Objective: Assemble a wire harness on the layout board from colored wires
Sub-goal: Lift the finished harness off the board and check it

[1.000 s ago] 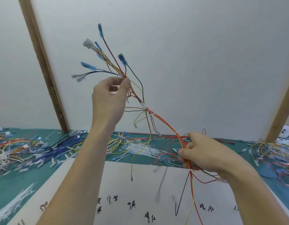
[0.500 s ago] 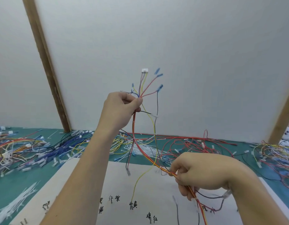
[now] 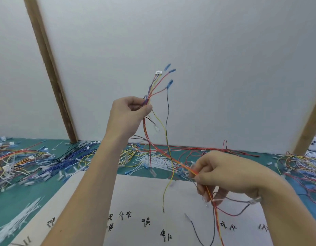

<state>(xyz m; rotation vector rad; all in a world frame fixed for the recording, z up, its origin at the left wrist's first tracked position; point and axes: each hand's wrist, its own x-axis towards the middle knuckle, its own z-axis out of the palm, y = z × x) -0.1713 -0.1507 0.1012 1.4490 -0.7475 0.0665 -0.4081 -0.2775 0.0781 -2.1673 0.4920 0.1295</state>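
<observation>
A wire harness [image 3: 154,142] of red, orange, yellow, black and purple wires stretches in the air between my hands. My left hand [image 3: 129,113] is raised and pinches the bundle near its upper end, where a white connector [image 3: 158,73] and blue terminals [image 3: 169,84] fan upward. My right hand [image 3: 222,172] is lower right and grips the bundle's lower stretch; loose ends hang below it over the white layout board [image 3: 132,194], which carries black handwritten labels. A yellow wire [image 3: 168,183] dangles free between my hands.
Heaps of loose colored wires [image 3: 29,160] cover the green table at the left, behind the board and at the right [image 3: 302,166]. White cable ties [image 3: 15,222] lie at the lower left. A white wall with wooden posts [image 3: 51,71] stands behind.
My left hand has come down and moved right with the bundle's top end, which now points upward. My right hand has dropped lower, so the harness hangs steeper.
</observation>
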